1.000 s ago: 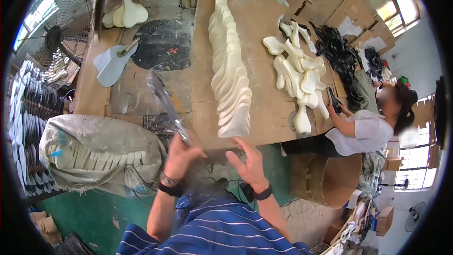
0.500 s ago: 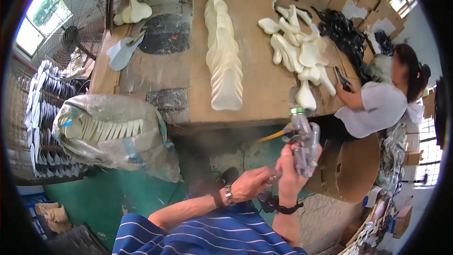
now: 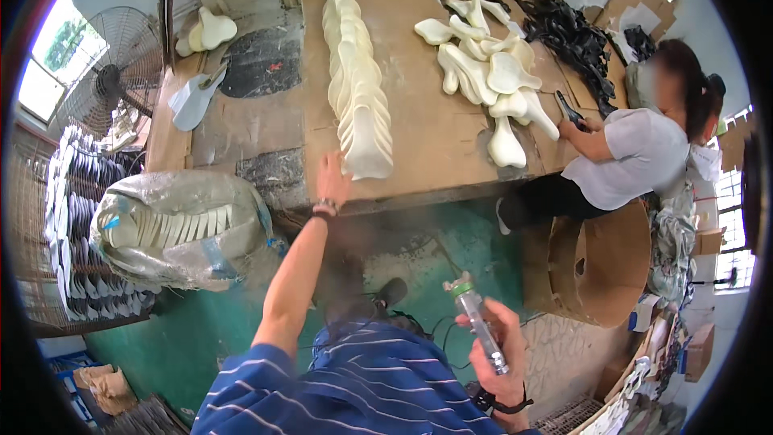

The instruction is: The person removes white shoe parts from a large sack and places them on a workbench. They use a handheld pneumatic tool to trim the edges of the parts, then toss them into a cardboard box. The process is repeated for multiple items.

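Observation:
A long row of overlapping cream insoles (image 3: pixel 354 72) runs away from me down the middle of the cardboard-covered table. At its near end my left hand (image 3: pixel 332 177) has its fingers stretched out against the row's left edge; whether they touch the lowest insole is hard to see. Low on the right, in front of my body, my right hand (image 3: pixel 501 346) is closed round a grey metal spray gun (image 3: pixel 481 326) with a green ring behind its horned nozzle. The nozzle points up and to the left.
A loose pile of cream insoles (image 3: pixel 491 64) lies right of the row. A person (image 3: pixel 632 145) in a white top stands at the right, holding a black object. Left are a plastic sack (image 3: pixel 173 258) of insoles, a rack (image 3: pixel 72 217) and a fan (image 3: pixel 109 72). A cardboard drum (image 3: pixel 600 274) stands right.
My left hand has gone from beside my right hand up to the near end of the row. My right hand has lowered the spray gun toward my body and turned it. The view has shifted slightly.

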